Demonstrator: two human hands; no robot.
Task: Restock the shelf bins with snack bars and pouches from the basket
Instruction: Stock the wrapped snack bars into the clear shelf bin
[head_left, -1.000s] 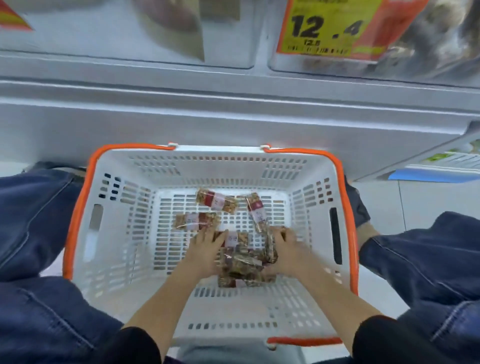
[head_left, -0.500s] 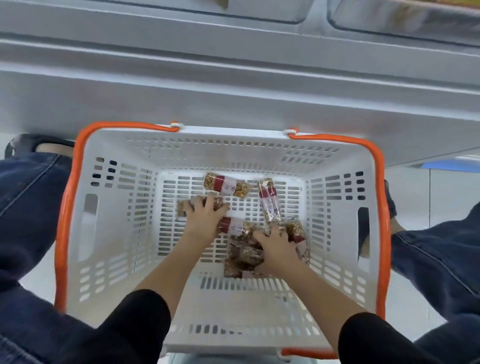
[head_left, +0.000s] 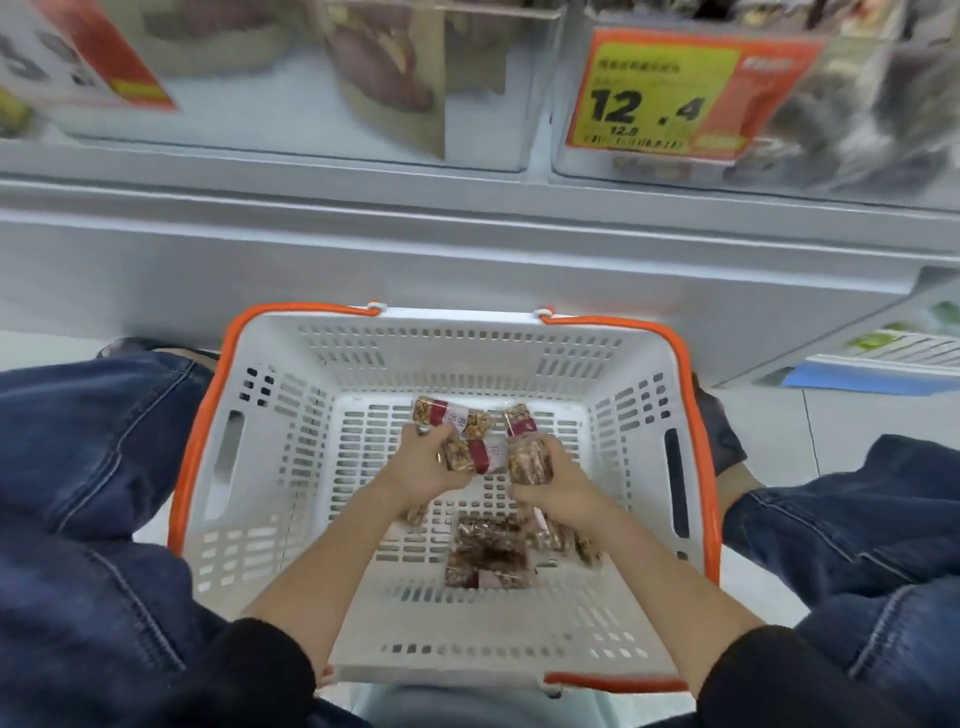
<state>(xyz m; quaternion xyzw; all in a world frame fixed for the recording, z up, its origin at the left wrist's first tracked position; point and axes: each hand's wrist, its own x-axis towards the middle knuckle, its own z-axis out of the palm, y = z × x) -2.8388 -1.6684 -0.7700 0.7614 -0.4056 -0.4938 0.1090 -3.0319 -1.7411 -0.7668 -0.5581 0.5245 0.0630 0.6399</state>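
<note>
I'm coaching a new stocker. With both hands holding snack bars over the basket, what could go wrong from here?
The left hand grips a clear-wrapped nut bar with a red label by one end only; it may slip back into the white slotted basket with orange rim. The right hand holds another bar; lifting both together could knock them.

both hands (head_left: 423, 465) (head_left: 558, 480) lifted, each gripping snack bar (head_left: 470, 454) (head_left: 529, 460)
</note>
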